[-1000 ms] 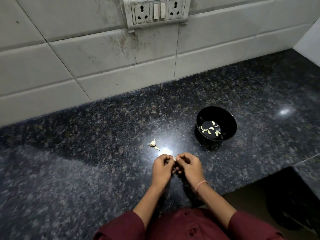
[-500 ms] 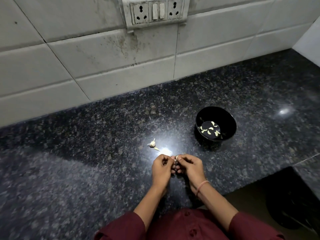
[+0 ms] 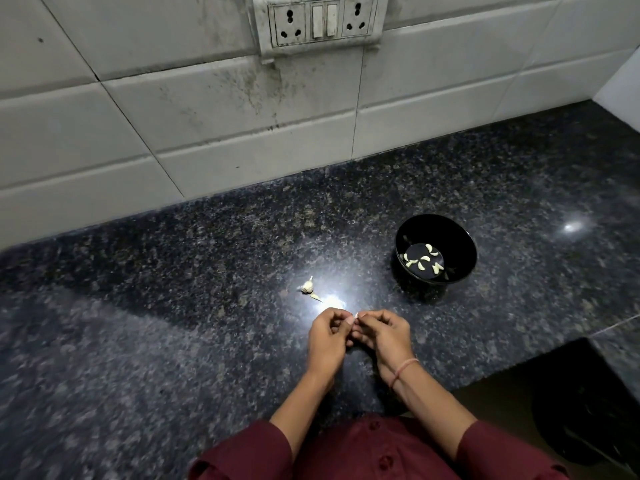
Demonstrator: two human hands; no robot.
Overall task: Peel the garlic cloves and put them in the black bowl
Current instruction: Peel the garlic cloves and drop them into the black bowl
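My left hand (image 3: 327,336) and my right hand (image 3: 382,332) meet over the dark granite counter, fingertips pinching one small pale garlic clove (image 3: 352,319) between them. Most of the clove is hidden by the fingers. The black bowl (image 3: 460,244) stands up and to the right of my hands, with several peeled cloves (image 3: 422,260) on its bottom. A small remnant of the garlic bulb (image 3: 307,286) lies on the counter to the upper left of my hands, with a scrap of skin (image 3: 316,297) beside it.
A white tiled wall (image 3: 242,140) runs behind the counter, with a socket and switch plate (image 3: 322,21) at the top. The counter's front edge (image 3: 519,372) steps back at lower right, where a dark bin (image 3: 588,410) stands below.
My hands have stayed together on the clove, with small shifts of the fingers. The bowl and the bulb remnant have not moved.
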